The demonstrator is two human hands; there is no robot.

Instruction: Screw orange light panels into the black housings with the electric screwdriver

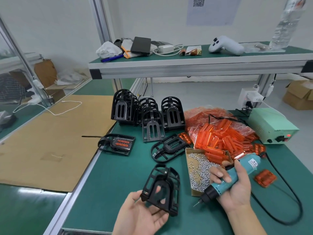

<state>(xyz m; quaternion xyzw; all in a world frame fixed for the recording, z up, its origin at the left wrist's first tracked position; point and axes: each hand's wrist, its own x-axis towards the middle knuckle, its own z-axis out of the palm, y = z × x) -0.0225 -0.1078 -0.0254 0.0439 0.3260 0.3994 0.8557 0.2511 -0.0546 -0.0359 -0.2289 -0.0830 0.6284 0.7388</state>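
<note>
One housing done, loads left lol
Left hand (140, 216) fingers cradle an empty black housing (160, 189); right hand (237, 185) fingers grip the electric screwdriver (232, 178), orange light panels (220, 138) piled beyond.

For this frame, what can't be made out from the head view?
- Left hand: fingers partly hidden behind the black housing it holds.
- Screw box: near end hidden by the right hand and electric screwdriver.
- Screwdriver label: too small to read.
- Wall notice: top cut off by the frame edge; print blurred.
</note>
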